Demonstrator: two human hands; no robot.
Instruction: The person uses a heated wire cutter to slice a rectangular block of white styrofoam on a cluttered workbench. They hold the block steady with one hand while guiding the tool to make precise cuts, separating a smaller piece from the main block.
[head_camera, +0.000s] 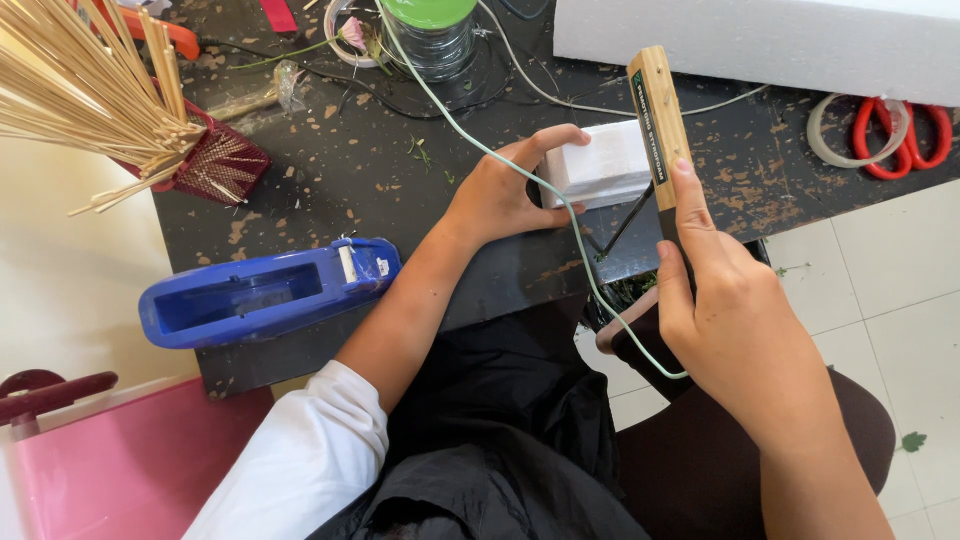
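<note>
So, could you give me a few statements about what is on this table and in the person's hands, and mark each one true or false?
1. The left hand holds a white foam block. True.
2. The right hand holds red scissors. False: it holds a wooden-handled tool; the red scissors lie on the black table.
3. A blue tape dispenser lies near the table's edge. True.
4. The bundle of thin sticks lies at the right. False: it is at the upper left.
5. A pale green cord crosses the left hand. True.
</note>
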